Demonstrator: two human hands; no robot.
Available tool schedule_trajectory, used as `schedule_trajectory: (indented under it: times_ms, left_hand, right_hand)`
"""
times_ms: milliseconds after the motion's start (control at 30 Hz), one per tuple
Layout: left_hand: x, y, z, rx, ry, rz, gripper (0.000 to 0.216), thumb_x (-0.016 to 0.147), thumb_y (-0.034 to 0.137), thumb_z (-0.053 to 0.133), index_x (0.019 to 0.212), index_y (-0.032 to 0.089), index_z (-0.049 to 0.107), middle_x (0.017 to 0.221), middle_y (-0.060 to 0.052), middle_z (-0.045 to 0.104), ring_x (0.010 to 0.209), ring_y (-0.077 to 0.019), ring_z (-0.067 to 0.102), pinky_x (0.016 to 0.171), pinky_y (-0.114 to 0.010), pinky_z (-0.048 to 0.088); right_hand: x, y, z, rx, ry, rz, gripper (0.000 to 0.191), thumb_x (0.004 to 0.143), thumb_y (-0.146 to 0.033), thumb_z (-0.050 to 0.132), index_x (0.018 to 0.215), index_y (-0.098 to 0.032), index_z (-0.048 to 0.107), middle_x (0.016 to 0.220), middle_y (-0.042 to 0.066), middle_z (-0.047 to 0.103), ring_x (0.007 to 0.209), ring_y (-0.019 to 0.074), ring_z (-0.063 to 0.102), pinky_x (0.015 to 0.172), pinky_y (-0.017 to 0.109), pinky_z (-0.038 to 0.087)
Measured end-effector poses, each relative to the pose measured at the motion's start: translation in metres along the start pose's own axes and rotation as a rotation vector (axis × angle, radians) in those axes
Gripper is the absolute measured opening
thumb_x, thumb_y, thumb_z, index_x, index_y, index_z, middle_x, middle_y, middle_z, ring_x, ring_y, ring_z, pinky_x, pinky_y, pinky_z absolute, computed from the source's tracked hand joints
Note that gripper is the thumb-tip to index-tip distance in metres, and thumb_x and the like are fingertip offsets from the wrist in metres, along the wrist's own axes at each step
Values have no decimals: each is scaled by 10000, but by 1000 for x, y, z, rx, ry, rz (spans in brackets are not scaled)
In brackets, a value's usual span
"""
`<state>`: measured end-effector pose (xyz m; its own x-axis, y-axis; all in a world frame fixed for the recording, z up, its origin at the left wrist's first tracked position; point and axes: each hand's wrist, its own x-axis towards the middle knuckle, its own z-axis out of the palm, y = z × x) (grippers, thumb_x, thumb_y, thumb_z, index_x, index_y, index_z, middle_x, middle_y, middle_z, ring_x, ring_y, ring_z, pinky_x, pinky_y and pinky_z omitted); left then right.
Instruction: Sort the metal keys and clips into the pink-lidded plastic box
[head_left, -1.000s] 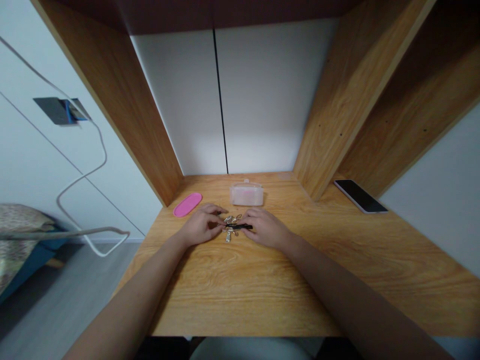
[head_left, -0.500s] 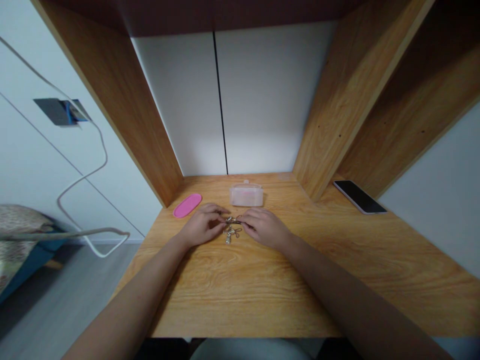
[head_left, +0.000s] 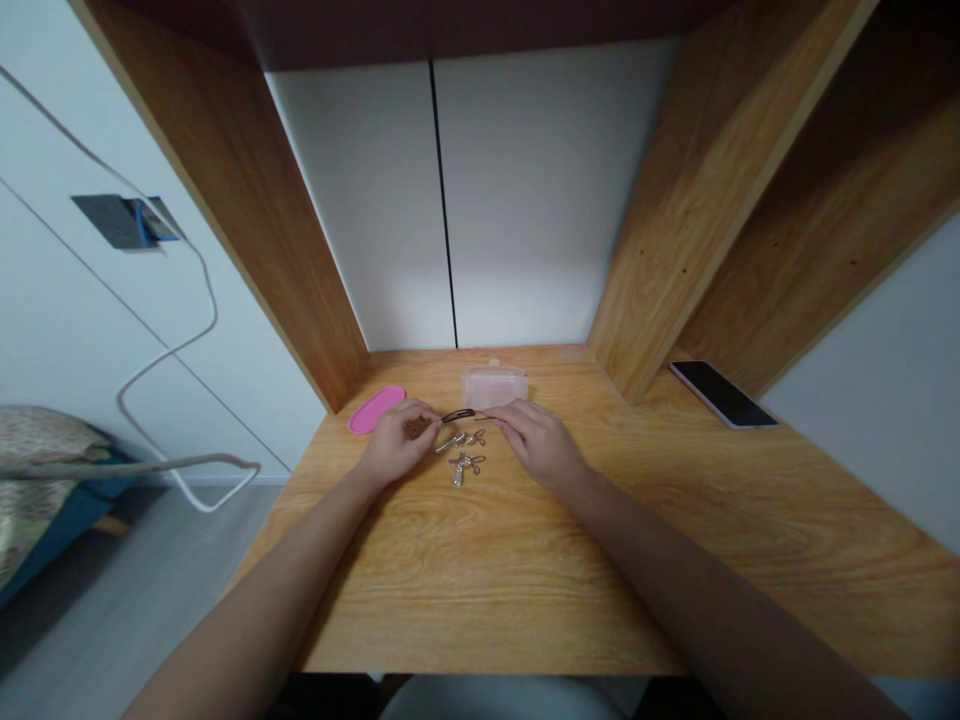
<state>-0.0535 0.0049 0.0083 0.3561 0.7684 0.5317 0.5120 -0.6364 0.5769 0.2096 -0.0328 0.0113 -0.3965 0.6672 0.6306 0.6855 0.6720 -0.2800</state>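
Note:
Between the thumb and fingers of my left hand (head_left: 397, 438) is a black hair clip (head_left: 459, 414), its free end pointing right. My right hand (head_left: 540, 440) is closed in a pinch, with a thin dark strip (head_left: 486, 417) at its fingertips; its exact kind is too small to tell. The two hands are a short gap apart, just above the table. Below them lie several small shiny metal clips (head_left: 465, 463), some with looped ends. A clear lidded box (head_left: 495, 390) stands just behind the fingertips.
A pink oval tray (head_left: 376, 410) lies left, close behind my left hand. A phone (head_left: 723, 394) rests at the right on the wooden table (head_left: 480, 580). Wooden side panels and a white back wall enclose the far side. A white cable (head_left: 214, 300) hangs at the left.
Both hands have lifted and moved slightly away from me, and a gap has opened between their fingertips. The black hair clip now shows in my left hand, and the metal clips are more exposed.

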Motion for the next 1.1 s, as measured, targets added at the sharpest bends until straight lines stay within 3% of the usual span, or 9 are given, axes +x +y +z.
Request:
schedule_trajectory:
  times_ms: [167, 300, 400, 633, 833, 1100]
  left_hand:
    - [0, -3, 4, -97, 38, -117, 166, 885, 312, 651, 818, 180, 725, 854, -58, 728, 817, -192, 666, 761, -313, 520]
    - [0, -5, 5, -118, 32, -104, 165, 882, 319, 667, 825, 183, 740, 873, -61, 737, 830, -188, 672, 766, -310, 521]
    - [0, -3, 5, -127, 8, -87, 173, 885, 331, 676, 831, 190, 759, 873, -67, 738, 824, -189, 670, 752, -314, 519]
    - [-2, 2, 6, -186, -94, 27, 162, 874, 344, 723, 874, 197, 791, 884, -79, 747, 833, -187, 673, 779, -326, 517]
    - [-3, 3, 6, -197, -151, 23, 182, 843, 383, 760, 886, 211, 800, 886, -75, 738, 820, -184, 660, 740, -312, 514]
    - [-3, 7, 7, -239, -238, 75, 181, 843, 378, 763, 921, 221, 806, 893, -88, 769, 859, -215, 682, 822, -368, 526]
  right_hand:
    - [-2, 1, 3, 0, -103, 11, 423, 1010, -132, 429, 1389, -257, 572, 999, 68, 655, 923, 187, 633, 833, 307, 541]
    - [-3, 1, 7, 36, -71, -4, 421, 1024, -204, 459, 1437, -267, 514, 1113, 78, 708, 1026, 208, 654, 929, 353, 537]
    - [-4, 3, 8, 59, -14, 55, 378, 1004, -295, 546, 1381, -282, 564, 1174, 66, 727, 1017, 208, 683, 922, 347, 545]
    - [-4, 4, 8, 47, 34, 140, 343, 957, -337, 637, 1288, -250, 649, 1047, 66, 768, 924, 201, 712, 880, 315, 555]
    - [-4, 4, 8, 46, 64, 106, 233, 939, -345, 663, 1143, -260, 737, 976, 52, 779, 838, 186, 706, 790, 290, 550]
    - [-2, 2, 6, 96, 65, 60, 161, 928, -375, 675, 952, -241, 760, 884, 39, 775, 820, 184, 686, 777, 304, 527]
